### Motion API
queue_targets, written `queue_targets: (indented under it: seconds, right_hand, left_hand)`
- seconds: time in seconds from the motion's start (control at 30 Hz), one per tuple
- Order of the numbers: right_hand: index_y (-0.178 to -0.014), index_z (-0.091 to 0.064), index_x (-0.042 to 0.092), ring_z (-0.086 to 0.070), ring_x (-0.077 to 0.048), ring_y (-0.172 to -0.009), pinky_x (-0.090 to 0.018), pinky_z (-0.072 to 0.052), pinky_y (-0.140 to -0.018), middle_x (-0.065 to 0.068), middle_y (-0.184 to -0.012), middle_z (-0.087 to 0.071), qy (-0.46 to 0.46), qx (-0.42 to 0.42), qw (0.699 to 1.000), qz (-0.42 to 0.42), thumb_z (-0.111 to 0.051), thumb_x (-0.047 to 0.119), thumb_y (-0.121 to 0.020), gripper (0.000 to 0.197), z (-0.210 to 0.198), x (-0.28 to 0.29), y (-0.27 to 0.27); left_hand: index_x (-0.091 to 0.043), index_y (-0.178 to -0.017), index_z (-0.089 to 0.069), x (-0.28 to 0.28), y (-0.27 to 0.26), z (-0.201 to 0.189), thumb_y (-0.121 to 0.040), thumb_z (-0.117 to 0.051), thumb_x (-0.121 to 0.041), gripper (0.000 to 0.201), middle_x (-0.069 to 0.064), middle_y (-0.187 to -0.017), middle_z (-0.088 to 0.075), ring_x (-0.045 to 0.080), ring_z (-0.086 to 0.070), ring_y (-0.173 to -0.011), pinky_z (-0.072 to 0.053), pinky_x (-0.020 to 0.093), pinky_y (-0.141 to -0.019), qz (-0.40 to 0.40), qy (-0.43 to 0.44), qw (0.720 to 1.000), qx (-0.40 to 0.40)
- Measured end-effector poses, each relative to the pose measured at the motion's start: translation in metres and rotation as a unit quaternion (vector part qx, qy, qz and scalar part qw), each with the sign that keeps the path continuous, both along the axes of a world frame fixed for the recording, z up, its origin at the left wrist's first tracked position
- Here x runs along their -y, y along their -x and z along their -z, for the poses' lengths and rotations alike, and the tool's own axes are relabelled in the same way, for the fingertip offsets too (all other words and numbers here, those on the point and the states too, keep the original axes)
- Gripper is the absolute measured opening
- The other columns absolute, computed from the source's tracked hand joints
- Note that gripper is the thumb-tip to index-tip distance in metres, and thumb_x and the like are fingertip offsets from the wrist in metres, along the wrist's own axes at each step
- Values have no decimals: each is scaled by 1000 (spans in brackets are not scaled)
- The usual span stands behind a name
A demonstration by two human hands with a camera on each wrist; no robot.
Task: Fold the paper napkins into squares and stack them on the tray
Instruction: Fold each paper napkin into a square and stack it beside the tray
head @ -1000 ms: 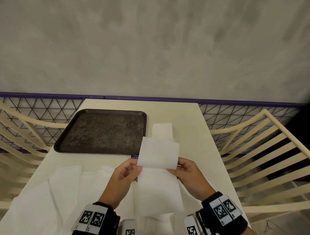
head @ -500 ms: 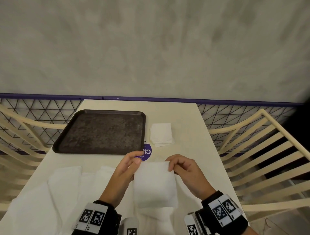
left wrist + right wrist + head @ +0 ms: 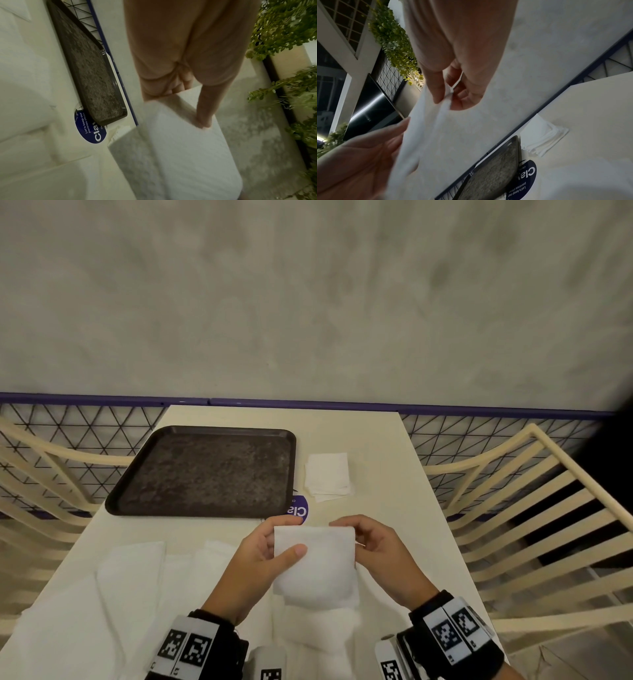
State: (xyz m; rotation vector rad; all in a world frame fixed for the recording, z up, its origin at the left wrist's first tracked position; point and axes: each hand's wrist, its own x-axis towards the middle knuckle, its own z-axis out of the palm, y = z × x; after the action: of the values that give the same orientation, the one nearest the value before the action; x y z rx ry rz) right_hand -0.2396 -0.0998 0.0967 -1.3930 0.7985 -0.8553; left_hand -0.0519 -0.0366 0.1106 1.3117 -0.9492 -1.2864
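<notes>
Napkin up off the table in the head view, folded over, held between both hands. The left hand has its thumb laid across the napkin's front left side with fingers behind the left edge, so it's pinching the paper. The right hand curls round the upper right corner, fingers bent over the top, thumb at the side edge. Beyond the hands, the dark tray lies bare on the table, and just right of it sits a small stack of folded napkins, beside the tray and not on it. A blue round sticker peeks out at the tray's near right corner. Unfolded napkins lie spread on the near left of the table.

Compared with half a second ago, the napkin sits higher and the left thumb has come across its front; a full second back the sheet was a longer strip with its top half lifted up over the folded stack.

Left wrist view: the thumb presses on the napkin's face, fingers tucked behind the top edge. Tray and sticker off to the left.

Right wrist view: thumb and forefinger of the right hand pinch the napkin's corner, the paper bunched there. The left hand holds the opposite side. Folded stack lies beside the tray.
</notes>
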Motion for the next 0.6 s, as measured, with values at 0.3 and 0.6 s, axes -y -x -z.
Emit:
queue_targets:
  seconds: [0.3, 0.6]
  right_hand:
    - [-85, -65, 8, -55, -13, -76, -26, -41, -62, 4, -83, -66, -8, -9, 1000, 14, -52, -12, -85, 23, -4, -2, -1]
    - [-94, -62, 12, -56, -8, -67, -18, -44, -56, 2, -83, -65, -43, 5, 999, 21, -47, -1, -94, 20, -11, -5, -4]
  left_hand:
    - [-21, -99, -66, -1, 7, -4, -82, -46, -48, 38, -2, -96, -68, 12, -61, -94, -50, 28, -82, 16, -39, 999, 34]
    - [-22, -97, -67, -1, 6, -3, -89, -56, -19, 14, -5, -91, -73, 15, -68, -87, -56, 26, -69, -16, -26, 999, 40]
